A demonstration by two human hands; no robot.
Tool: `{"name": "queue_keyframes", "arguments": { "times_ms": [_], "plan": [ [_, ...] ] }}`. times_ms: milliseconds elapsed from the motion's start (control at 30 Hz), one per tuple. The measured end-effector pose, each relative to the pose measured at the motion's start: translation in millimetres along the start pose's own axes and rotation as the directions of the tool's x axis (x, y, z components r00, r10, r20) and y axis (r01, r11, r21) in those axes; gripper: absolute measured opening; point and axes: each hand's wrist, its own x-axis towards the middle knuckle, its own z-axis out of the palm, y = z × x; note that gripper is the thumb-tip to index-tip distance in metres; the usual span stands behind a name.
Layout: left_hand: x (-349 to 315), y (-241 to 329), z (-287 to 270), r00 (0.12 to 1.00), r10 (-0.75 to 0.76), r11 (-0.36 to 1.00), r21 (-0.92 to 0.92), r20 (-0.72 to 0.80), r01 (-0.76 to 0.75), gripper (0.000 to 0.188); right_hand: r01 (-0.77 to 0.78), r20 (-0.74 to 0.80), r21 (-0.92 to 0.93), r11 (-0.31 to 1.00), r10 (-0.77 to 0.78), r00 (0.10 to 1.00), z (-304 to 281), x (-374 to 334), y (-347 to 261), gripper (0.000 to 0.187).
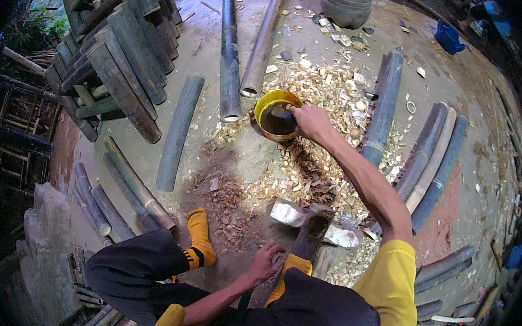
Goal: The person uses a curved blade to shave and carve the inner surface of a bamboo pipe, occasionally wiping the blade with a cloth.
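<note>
My right arm stretches forward, and my right hand (312, 123) is closed at the right rim of a yellow bucket (267, 98). The bucket's inside looks dark, perhaps with liquid. Whatever the fingers pinch there is hidden. Close to my body, my left hand (266, 261) hangs low with loosely bent fingers apart, beside a short dark bamboo piece (312, 227). That piece rests across a pale, chopped wooden block (340, 236), near my right foot in a yellow sock (290, 268).
Wood chips (332, 95) cover the middle floor. Bamboo poles lie around: a dark one (231, 58), a brown one (263, 42), a grey one (180, 133) and several at the right (431, 157). Stacked bamboo pieces (123, 62) rise at left. Behind stand a large plastic container (346, 5) and blue basket (449, 37).
</note>
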Motion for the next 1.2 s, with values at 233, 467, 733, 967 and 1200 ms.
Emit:
{"name": "queue_keyframes", "arguments": {
  "times_ms": [233, 467, 733, 967, 1200],
  "plan": [
    [15.8, 14.3, -11.3, 0.998, -0.057, 0.987, -0.147, 0.025, 0.060, 0.025, 0.018, 0.067, 0.118, 0.993, -0.026, 0.997, 11.5, -6.2, 6.8, 0.047],
    [54.8, 35.8, 8.3, 0.970, 0.031, 0.693, -0.705, 0.241, 0.153, 0.020, -0.039, -0.339, 0.743, 0.668, 0.426, 0.839, 32.7, -197.6, 8.0, 0.060],
    [43.5, 86.5, 37.1, 0.682, 0.218, 0.033, -0.703, 0.698, 0.710, 0.074, -0.508, 0.455, 0.659, 0.554, 0.244, 0.856, -1.5, -358.3, -60.5, 0.071],
    [67.3, 92.0, 87.6, 0.781, 0.014, -0.478, -0.682, 0.624, 0.553, 0.039, 0.129, 0.407, 0.007, 0.992, -0.120, 0.906, -6.5, -326.2, -21.8, 0.053],
    [84.9, 107.2, 74.3, 0.702, -0.192, -0.710, -0.591, 0.686, 0.383, 0.025, 0.174, 0.670, 0.253, 0.952, -0.302, 0.679, -11.3, -261.0, 14.2, 0.054]
  ]
}}
